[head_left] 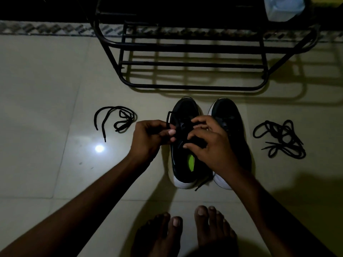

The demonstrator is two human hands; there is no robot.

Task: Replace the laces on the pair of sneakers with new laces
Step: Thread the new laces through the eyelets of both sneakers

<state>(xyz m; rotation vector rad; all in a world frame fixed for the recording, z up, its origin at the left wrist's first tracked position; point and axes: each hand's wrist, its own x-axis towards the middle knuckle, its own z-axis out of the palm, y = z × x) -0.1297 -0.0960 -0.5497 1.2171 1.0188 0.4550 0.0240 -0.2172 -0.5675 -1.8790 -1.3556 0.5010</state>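
Two black sneakers with white soles stand side by side on the floor, toes pointing away: the left sneaker (182, 164) and the right sneaker (229, 112). My left hand (148, 138) pinches a black lace (169, 117) that loops up from the left sneaker's eyelets. Over the tongue of that same shoe, my right hand (209, 141) has its fingers curled at the eyelets; whether it holds the lace is hidden. One lace end (202, 184) trails past the heel.
A loose black lace (118, 118) lies on the tiles to the left. A tangled pile of black laces (282, 140) lies to the right. A black metal shoe rack (194, 58) stands just beyond the sneakers. My bare feet (185, 232) are at the bottom.
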